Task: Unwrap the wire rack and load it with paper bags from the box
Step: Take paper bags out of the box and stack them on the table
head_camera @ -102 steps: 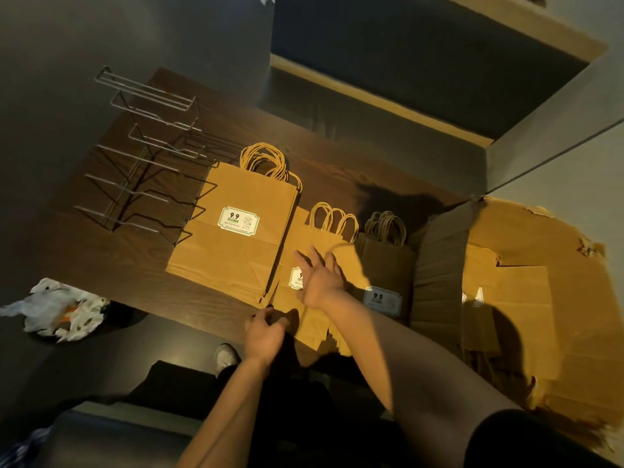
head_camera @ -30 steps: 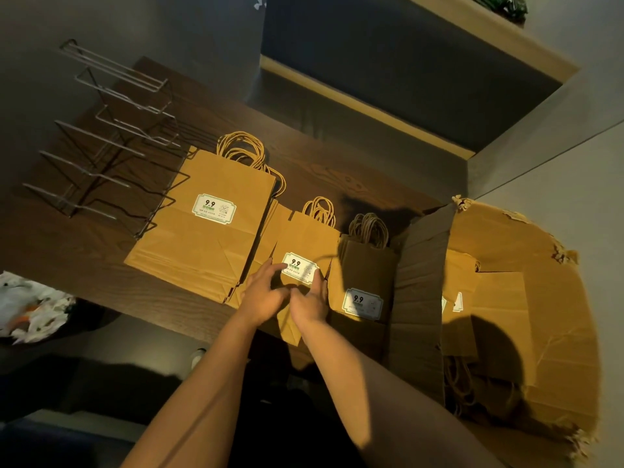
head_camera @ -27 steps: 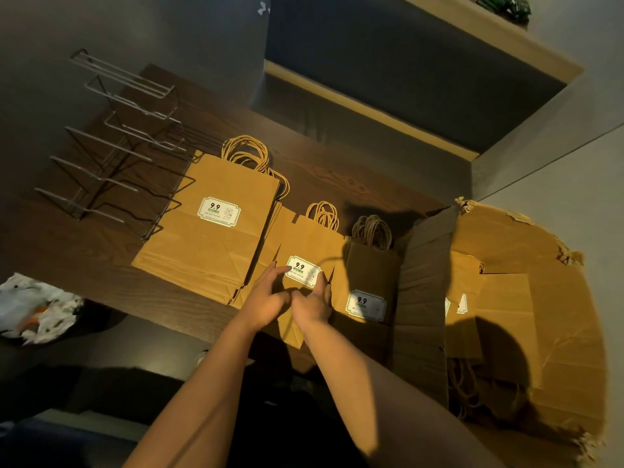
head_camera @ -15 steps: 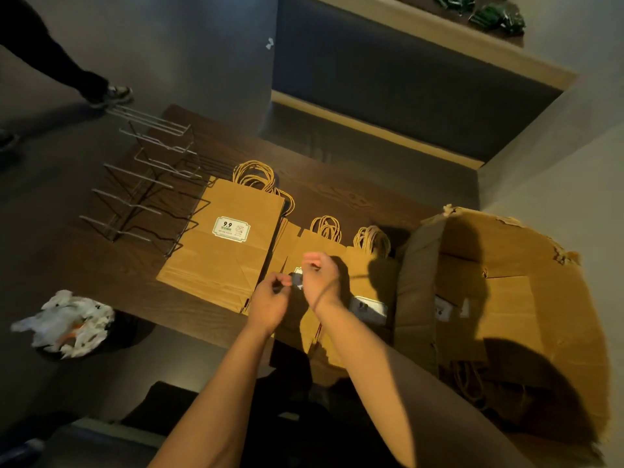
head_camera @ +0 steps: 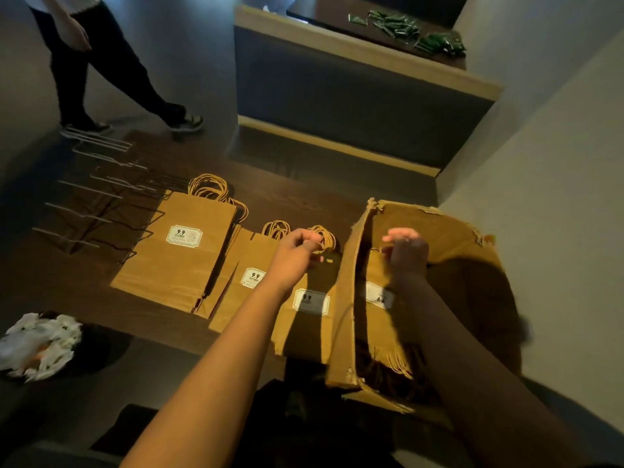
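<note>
In the middle of the frame the left hand (head_camera: 297,246) hovers over the twine handles of the small bag (head_camera: 309,319), its fingers curled, though whether they pinch anything cannot be told. Right of centre the right hand (head_camera: 407,253) reaches into the torn box (head_camera: 347,298) with fingers bent above a labelled bag inside (head_camera: 378,298); its grasp is blurred and unclear. The large bag (head_camera: 179,255) and medium bag (head_camera: 248,275) lie flat on the table (head_camera: 67,292), beside the wire rack (head_camera: 98,204) at upper left.
</note>
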The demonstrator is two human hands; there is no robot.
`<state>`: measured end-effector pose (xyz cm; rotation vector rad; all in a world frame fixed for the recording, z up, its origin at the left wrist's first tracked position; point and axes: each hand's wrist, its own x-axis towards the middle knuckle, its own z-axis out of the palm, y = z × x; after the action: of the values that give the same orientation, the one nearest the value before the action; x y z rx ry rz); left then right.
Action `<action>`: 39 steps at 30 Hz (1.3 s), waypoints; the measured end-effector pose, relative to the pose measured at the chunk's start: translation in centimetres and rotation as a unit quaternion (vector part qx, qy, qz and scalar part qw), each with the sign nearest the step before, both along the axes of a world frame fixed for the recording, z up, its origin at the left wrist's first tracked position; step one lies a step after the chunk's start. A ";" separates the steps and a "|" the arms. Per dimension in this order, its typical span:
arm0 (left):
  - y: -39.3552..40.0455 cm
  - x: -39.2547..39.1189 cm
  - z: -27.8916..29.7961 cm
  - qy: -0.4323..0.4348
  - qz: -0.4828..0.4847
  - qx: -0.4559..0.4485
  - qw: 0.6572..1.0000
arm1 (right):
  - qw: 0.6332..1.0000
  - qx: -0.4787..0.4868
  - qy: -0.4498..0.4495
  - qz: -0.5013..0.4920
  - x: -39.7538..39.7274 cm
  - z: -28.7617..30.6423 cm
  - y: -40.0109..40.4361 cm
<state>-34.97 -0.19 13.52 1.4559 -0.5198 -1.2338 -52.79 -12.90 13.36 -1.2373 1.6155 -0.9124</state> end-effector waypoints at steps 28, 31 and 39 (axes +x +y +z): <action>0.1 -9.4 0.7 -0.050 -0.011 -0.044 0.998 | 0.805 0.086 0.477 0.341 -11.0 0.3 -3.6; -0.4 -9.7 1.5 -0.166 -0.023 -0.067 0.984 | 0.726 0.062 0.574 0.374 -10.1 7.9 -4.7; -2.0 -10.5 3.0 -0.360 -0.268 -0.024 0.893 | 0.584 -0.167 0.601 0.520 -3.8 15.9 -1.6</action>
<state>-45.45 -2.24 16.49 1.7767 -1.5255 -1.0321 -56.63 -14.54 29.26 -2.9487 1.0349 0.6549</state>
